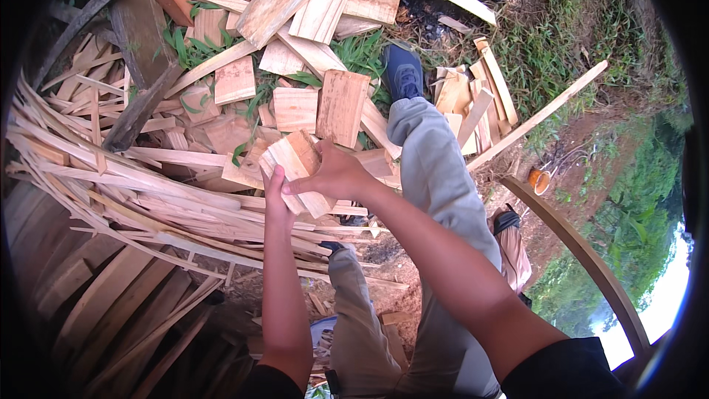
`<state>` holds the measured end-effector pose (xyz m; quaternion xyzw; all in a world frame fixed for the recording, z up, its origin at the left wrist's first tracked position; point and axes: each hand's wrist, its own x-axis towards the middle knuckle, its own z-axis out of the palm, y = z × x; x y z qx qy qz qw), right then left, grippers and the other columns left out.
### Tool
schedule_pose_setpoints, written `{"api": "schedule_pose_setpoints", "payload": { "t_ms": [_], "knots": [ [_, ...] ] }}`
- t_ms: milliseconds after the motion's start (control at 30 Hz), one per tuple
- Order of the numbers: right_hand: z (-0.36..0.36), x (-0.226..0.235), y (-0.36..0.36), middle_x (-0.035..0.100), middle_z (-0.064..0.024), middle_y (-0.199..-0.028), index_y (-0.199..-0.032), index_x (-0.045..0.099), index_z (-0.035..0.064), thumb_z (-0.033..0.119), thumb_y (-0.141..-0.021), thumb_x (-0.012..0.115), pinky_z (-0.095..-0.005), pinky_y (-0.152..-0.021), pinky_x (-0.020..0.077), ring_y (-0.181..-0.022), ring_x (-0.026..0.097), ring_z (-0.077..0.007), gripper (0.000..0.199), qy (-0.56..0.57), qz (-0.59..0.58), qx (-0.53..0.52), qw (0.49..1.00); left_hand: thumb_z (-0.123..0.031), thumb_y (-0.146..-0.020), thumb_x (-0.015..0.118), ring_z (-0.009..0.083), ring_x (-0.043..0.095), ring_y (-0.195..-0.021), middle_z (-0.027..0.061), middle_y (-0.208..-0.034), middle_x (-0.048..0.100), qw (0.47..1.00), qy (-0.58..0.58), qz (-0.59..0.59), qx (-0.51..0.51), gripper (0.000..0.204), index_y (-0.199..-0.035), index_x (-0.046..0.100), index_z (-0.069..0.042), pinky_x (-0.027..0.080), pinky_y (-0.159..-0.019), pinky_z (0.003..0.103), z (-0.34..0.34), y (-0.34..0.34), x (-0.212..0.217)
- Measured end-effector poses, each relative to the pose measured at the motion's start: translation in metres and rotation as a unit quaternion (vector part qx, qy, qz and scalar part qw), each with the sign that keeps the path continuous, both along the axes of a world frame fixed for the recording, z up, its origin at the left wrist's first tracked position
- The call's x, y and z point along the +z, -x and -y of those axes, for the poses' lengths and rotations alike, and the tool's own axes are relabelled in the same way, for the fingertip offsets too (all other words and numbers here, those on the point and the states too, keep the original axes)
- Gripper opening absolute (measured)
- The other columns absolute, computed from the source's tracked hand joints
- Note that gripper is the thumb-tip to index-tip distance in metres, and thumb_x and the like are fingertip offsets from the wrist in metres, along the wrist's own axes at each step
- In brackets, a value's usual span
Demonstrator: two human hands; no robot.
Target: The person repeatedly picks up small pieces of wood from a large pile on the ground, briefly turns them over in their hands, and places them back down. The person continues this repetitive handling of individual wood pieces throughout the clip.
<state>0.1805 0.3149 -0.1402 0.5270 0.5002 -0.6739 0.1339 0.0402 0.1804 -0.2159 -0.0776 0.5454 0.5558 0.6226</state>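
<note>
Short pale offcuts of wood [284,165] are gripped between my two hands over the scrap pile. My left hand [278,198] holds their lower left edge, thumb upward. From the right, my right hand [334,175] wraps the other side, its thumb pointing toward the left one. Whether they hold one board or a few stacked pieces I cannot tell for sure. Just beyond my hands lie a brownish rough block [343,107] and a paler square block [295,110].
Long thin wood strips [199,210] heap up at the left, beside a dark post [140,22]. My shoe [403,72] stands among offcuts on grass. A long stick [543,114], a curved beam [580,251] and an orange container [539,181] are at the right.
</note>
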Motion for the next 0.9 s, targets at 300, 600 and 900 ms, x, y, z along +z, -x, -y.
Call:
{"api": "schedule_pose_setpoints", "payload": {
  "t_ms": [300,600,900],
  "knots": [
    [-0.025,0.024,-0.008,0.066,-0.0214,-0.115,-0.124,0.048,-0.0047,0.055,-0.063,0.087,-0.0405,-0.090,0.0553,-0.108,0.068,-0.0352,0.094,-0.084,0.201,0.102,0.971,-0.033,-0.077,0.087,0.0310,0.045,-0.132,0.0221,-0.145,0.042,0.921,0.183,-0.327,-0.106,0.107,-0.153,0.019,-0.002,0.037,-0.110,0.040,-0.062,0.016,-0.037],
    [-0.023,0.022,-0.018,0.067,-0.0182,-0.117,-0.122,0.051,-0.0041,0.053,-0.062,0.088,-0.0379,-0.091,0.0545,-0.107,0.069,-0.0309,0.091,-0.034,0.185,0.333,0.924,-0.058,-0.065,0.087,0.0438,0.032,-0.141,0.0305,-0.150,0.030,0.778,0.139,-0.521,-0.321,0.125,-0.156,0.018,-0.004,0.029,-0.115,0.051,-0.210,-0.015,-0.029],
    [-0.044,0.027,-0.012,0.069,-0.0181,-0.114,-0.122,0.051,-0.0045,0.054,-0.058,0.087,-0.0367,-0.090,0.0553,-0.106,0.070,-0.0299,0.094,-0.020,0.190,0.360,0.913,-0.045,-0.065,0.088,0.0402,0.026,-0.141,0.0261,-0.151,0.024,0.680,0.156,-0.634,-0.334,0.126,-0.152,0.012,0.005,0.020,-0.119,0.048,-0.293,-0.050,-0.057]
  ]
}}
